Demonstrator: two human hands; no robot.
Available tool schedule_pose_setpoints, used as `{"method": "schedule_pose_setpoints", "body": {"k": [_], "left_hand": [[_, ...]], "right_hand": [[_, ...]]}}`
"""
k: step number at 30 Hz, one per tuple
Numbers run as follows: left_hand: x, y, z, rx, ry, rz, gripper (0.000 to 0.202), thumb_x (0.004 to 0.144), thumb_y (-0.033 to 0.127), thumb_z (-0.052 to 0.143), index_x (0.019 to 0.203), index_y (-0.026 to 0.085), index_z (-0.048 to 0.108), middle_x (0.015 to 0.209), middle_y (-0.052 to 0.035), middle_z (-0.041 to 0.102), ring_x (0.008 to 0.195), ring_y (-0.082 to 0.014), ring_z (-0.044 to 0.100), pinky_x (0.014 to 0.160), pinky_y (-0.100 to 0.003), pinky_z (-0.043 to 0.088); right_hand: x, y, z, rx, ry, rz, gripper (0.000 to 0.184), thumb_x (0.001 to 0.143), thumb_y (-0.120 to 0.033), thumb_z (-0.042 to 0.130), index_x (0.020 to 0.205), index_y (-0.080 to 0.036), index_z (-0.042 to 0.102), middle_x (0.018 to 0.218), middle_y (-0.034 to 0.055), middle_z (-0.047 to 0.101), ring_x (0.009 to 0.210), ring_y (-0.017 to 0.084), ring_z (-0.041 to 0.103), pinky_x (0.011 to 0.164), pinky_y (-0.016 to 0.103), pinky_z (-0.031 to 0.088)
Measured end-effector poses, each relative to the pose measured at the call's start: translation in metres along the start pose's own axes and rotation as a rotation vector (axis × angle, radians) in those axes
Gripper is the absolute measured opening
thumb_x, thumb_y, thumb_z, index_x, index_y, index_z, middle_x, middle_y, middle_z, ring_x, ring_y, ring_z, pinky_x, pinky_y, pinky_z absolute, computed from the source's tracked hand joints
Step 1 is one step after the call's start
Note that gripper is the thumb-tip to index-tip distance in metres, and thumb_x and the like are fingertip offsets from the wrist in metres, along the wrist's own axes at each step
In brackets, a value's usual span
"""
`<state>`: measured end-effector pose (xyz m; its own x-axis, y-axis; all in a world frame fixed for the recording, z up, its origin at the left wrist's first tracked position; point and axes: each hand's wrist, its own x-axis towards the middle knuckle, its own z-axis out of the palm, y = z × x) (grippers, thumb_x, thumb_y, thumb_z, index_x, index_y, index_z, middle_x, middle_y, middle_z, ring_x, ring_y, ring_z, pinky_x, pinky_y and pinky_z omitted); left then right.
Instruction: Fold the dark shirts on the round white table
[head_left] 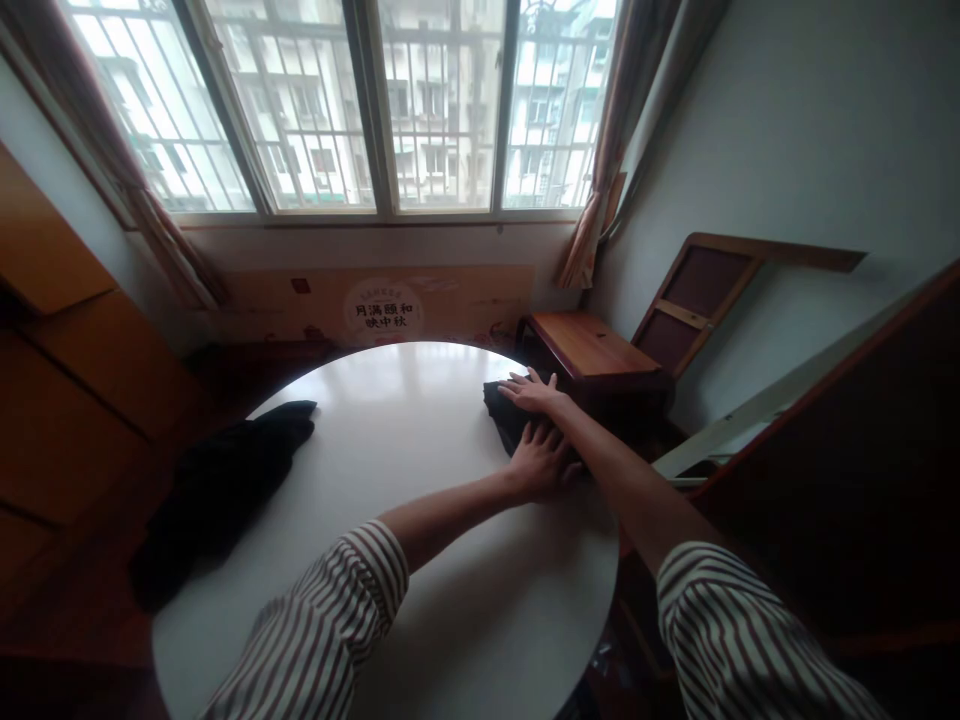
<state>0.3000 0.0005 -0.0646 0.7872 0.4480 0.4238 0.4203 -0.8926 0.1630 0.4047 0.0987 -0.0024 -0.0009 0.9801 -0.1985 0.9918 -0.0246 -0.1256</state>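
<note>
Dark folded cloth [504, 418] lies at the right edge of the round white table [420, 470]. My left hand [541, 462] rests on its near part, fingers spread and pressing flat. Farther back, my right hand [531, 390] lies across the cloth's far part with fingers stretched out. Both palms touch the cloth and hide much of it; its exact kind does not show. At the table's left side a second black garment [225, 490] lies crumpled, partly hanging over the edge, away from both hands.
Behind the table, a small wooden table [596, 345] stands by the right wall, with a folded wooden piece [694, 290] leaning there. Wooden cabinets [67, 400] are on the left. A printed board [450, 300] stands under the barred window.
</note>
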Motion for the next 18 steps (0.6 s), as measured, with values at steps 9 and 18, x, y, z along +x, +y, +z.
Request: {"method": "schedule_pose_setpoints", "body": {"k": [9,18], "left_hand": [[-0.105,0.023,-0.067,-0.134,-0.231,0.222,0.049,0.098,0.031,0.040,0.144,0.014,0.043,0.145,-0.0142,0.050,0.139,-0.0250,0.039,0.115,-0.048,0.029],[-0.239,-0.145,-0.192,0.329,0.114,-0.986,0.049,0.096,0.031,0.050,0.137,0.005,0.050,0.140,-0.0259,0.050,0.137,-0.0404,0.037,0.110,-0.059,0.029]], "right_hand": [[-0.011,-0.053,0.007,-0.026,0.488,0.038,0.048,0.097,-0.034,0.034,0.136,-0.014,0.054,0.144,0.0168,0.048,0.135,0.042,0.034,0.108,0.067,0.018],[-0.065,-0.130,0.072,0.114,0.402,-0.265,0.030,0.087,-0.012,0.041,0.077,-0.015,0.069,0.083,0.0120,0.069,0.072,0.020,0.060,0.065,0.028,0.036]]}}
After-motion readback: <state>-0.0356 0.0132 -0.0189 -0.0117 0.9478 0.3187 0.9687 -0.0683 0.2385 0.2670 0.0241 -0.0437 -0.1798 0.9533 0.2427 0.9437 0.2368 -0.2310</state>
